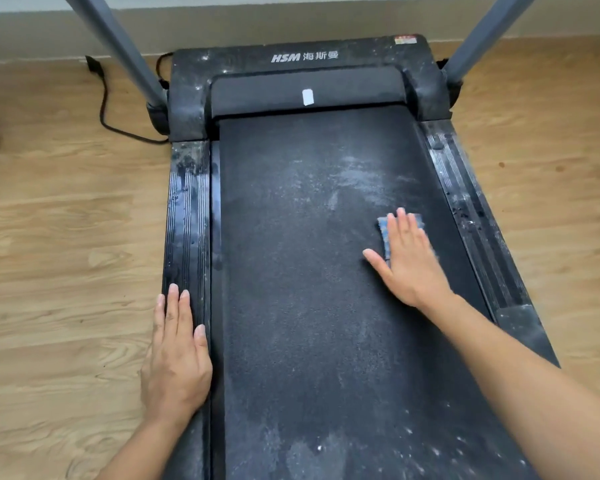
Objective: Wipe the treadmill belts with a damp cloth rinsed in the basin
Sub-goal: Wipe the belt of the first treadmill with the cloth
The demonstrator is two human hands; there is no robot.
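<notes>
A black treadmill belt [309, 271] runs up the middle of the view, dusty with whitish smears at its upper right and near the bottom. A small blue-grey cloth [383, 233] lies flat on the belt's right side. My right hand [407, 261] presses on the cloth with straight, spread fingers and covers most of it. My left hand [177, 351] rests flat, fingers straight, on the treadmill's left side rail [187, 209]. No basin is in view.
The motor cover [302, 57] with white lettering sits at the far end, flanked by two grey uprights [118, 46] [489, 32]. A black power cable [104, 109] trails on the wooden floor [66, 237] at the left. The right rail [471, 209] is dusty.
</notes>
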